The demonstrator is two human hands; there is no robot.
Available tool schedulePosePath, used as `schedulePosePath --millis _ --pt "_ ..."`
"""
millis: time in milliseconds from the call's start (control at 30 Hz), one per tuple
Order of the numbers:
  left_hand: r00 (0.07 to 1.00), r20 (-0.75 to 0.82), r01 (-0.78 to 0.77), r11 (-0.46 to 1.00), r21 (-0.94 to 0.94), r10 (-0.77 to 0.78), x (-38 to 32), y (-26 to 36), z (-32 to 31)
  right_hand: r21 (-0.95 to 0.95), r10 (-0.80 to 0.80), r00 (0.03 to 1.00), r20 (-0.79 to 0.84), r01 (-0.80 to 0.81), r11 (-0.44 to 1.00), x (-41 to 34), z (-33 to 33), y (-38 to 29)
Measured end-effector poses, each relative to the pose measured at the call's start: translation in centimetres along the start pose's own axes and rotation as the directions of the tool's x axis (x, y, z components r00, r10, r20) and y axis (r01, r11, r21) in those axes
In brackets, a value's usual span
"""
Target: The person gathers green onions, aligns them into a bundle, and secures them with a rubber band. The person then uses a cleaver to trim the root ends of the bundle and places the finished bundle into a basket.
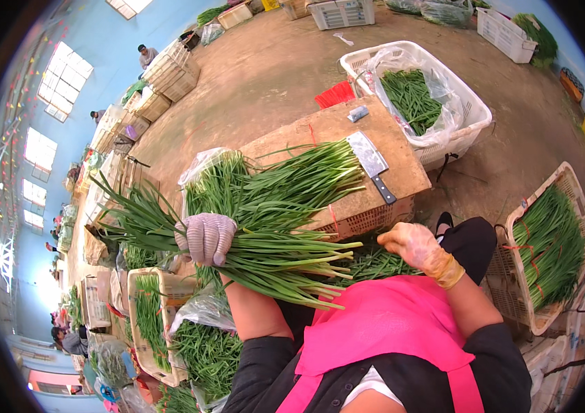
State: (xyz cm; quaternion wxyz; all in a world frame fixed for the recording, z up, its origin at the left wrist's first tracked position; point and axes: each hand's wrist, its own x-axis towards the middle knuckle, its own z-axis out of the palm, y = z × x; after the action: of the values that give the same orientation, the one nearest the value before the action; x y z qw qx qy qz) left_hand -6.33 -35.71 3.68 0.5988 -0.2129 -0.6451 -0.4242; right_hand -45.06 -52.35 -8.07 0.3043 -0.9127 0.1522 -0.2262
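Observation:
My left hand [205,238], in a pale knitted glove, grips a bunch of garlic chives [282,260] around its middle. The pale stem ends point right, above my pink apron [380,325]; the leaf tips fan out left. My right hand [412,245], in a thin yellowish glove, is apart from the bunch with its fingers bent; whether something small is between them is hidden. More garlic chives [297,178] lie across a wooden board [282,126] in front of me. A cleaver [369,157] with a black handle rests on the board, beside their stem ends.
Behind the board stands a white plastic crate [473,121], lined with clear film and holding greens. A crate [509,279] of tied chives is at right, another crate [135,320] at left. Loose greens [207,351] fill a bag by my left arm. Several people sit farther off.

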Motion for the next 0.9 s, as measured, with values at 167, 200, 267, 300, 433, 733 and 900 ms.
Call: schedulePosePath --millis 167,200,267,300,433,733,900 --pt "0.995 0.101 -0.002 0.998 -0.062 0.009 1.4 -2.0 -0.8 0.232 -0.142 0.989 -0.05 0.15 0.961 5.0 -1.6 -3.4" --pt "0.994 0.106 0.009 0.997 -0.077 -0.001 1.8 -2.0 -0.8 0.411 -0.06 0.998 -0.005 0.057 0.91 5.9 -1.6 -4.5" --pt "0.993 0.118 0.033 0.997 -0.076 -0.024 2.4 -2.2 -0.7 0.642 0.058 0.981 0.184 -0.164 0.749 7.0 -1.5 -6.6" --pt "0.99 0.136 0.039 0.997 -0.066 -0.03 2.7 -2.0 -0.4 0.676 0.115 0.946 0.304 -0.299 0.673 6.8 -1.5 -7.4" --pt "0.994 -0.104 -0.009 0.979 0.206 0.032 2.0 -1.6 1.4 0.503 -0.178 0.95 0.258 0.025 0.864 5.3 -0.2 -10.4" --pt "0.994 0.113 -0.019 0.999 0.046 0.014 1.6 -1.7 -0.9 0.149 -0.11 0.958 -0.264 0.153 0.977 7.5 2.1 -8.6" --pt "0.993 -0.064 -0.09 0.988 0.122 0.098 1.3 -1.7 0.5 0.688 0.326 0.832 0.449 -0.555 0.468 5.8 2.7 -8.8"
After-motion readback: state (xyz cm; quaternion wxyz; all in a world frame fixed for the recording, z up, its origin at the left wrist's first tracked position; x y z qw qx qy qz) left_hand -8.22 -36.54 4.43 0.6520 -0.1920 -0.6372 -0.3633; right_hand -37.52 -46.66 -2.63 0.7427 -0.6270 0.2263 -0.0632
